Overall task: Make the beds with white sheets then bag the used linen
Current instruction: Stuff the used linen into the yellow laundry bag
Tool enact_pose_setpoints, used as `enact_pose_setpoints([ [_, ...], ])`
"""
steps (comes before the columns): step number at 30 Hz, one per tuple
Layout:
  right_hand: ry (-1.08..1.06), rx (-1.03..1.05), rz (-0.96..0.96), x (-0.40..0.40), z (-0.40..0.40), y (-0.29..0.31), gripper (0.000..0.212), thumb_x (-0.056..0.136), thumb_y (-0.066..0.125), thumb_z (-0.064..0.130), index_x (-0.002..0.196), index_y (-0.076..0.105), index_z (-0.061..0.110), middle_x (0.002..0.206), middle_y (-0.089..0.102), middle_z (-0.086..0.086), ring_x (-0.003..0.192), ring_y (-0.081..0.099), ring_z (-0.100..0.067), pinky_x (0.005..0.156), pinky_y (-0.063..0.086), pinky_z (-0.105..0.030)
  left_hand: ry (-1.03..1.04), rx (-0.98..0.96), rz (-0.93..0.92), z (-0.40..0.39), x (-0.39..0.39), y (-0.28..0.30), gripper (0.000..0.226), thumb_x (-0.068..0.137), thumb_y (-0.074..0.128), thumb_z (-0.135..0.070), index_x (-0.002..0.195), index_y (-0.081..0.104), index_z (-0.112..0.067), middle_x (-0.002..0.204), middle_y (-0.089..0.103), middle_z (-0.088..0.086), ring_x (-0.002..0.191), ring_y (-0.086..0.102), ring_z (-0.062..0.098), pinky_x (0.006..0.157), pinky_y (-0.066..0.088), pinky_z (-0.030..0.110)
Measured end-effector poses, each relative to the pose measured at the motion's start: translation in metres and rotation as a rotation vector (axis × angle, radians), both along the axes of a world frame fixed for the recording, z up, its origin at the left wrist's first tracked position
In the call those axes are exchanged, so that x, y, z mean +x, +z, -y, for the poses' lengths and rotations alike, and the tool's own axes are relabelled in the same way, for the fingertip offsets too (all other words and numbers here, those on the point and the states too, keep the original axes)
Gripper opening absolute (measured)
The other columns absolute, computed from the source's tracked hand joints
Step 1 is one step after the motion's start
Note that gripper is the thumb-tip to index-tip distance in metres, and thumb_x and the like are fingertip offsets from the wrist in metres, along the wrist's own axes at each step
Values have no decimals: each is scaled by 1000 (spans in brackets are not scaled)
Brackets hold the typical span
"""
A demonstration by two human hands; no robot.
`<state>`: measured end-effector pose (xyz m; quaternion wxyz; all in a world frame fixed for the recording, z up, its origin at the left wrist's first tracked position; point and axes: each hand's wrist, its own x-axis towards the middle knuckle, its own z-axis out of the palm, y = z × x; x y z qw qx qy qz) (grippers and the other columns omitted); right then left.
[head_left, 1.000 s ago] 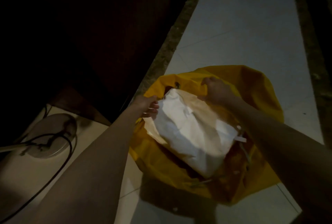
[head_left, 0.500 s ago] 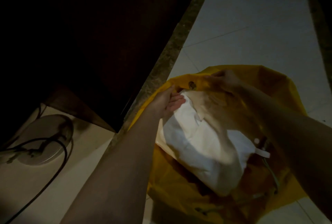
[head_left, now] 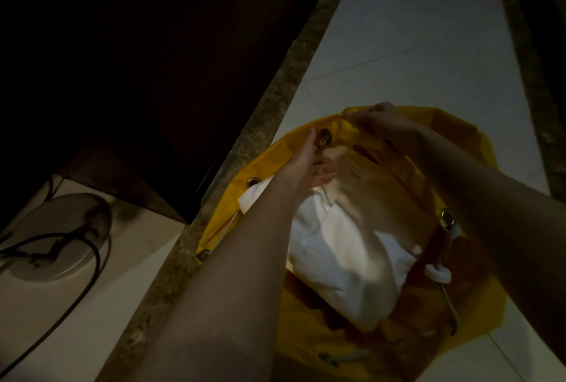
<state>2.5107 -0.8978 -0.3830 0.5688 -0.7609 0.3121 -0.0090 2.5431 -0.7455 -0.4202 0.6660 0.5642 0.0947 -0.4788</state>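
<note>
Hands gather the laundry bag's far rim

Left hand [head_left: 309, 164] has climbed to the eyelet [head_left: 325, 136], gripping yellow laundry bag [head_left: 309, 329] hem; right hand [head_left: 379, 119] pinches it alongside. White linen [head_left: 340, 256] bagged; closing likely next.

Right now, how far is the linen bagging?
Done: the white linen lies inside the yellow bag. In hand: the right hand pinches the bag's far rim; the left hand is beside a grommet. Left: the mouth is open, its drawstring slack.
</note>
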Motion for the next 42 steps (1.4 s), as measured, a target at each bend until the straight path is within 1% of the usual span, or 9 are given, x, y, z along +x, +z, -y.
enact_pose_setpoints([
  [3,-7,1,3,-1,-4,2,25,91,64,20,69,63,10,43,59,8,39,55,-4,40,44,-14,30,-75,-71,0,-4,5,56,98,27,-61,127,42,-15,93,54,5,71,55,15,51,51,24],
  [7,-37,-62,-5,1,-3,2,19,91,65,22,80,64,7,43,58,8,36,53,-1,38,41,-13,38,-68,-42,3,-1,0,54,96,28,-64,119,43,-17,84,48,3,72,50,17,67,46,34],
  [11,-49,-156,-13,7,-2,-2,41,90,66,26,105,66,-13,74,58,-9,39,47,-2,41,37,-13,7,14,58,2,-2,1,49,96,28,-63,90,51,-19,78,42,2,61,50,14,49,46,23],
  [15,-77,-214,-20,11,-3,-4,42,91,65,28,104,67,-11,65,58,-9,42,47,-5,47,37,-19,22,5,84,0,0,2,53,98,29,-59,106,52,-12,76,42,2,51,52,12,42,43,20],
  [18,-82,-240,-23,14,-1,-7,38,91,65,29,96,70,-8,41,53,6,32,42,-3,43,36,-18,89,-35,142,-3,12,9,59,99,29,-58,83,58,-9,65,39,2,33,45,8,44,42,22],
  [20,-87,-254,-33,15,-2,-10,35,91,65,29,90,71,-5,50,59,0,34,46,-5,46,39,-19,106,-28,192,-8,19,15,59,99,30,-57,76,58,-10,63,41,2,32,46,8,43,40,21],
  [29,-44,-313,-27,13,-6,-9,24,90,66,25,91,71,2,71,60,-10,64,55,-17,62,41,-28,-51,95,192,-29,20,14,58,102,25,-54,117,55,-7,89,63,6,71,64,16,67,51,31],
  [35,-86,-337,-45,12,-5,-12,30,89,68,24,62,61,12,38,52,9,42,51,-3,54,37,-25,-158,87,190,-31,14,7,66,100,24,-58,91,66,-8,88,70,5,63,70,13,70,55,31],
  [42,-116,-284,-15,12,-7,-10,32,88,68,21,59,57,15,74,60,-11,59,51,-14,66,42,-33,-107,20,87,-21,3,1,80,92,25,-72,147,35,-15,134,57,10,98,68,29,78,55,44],
])
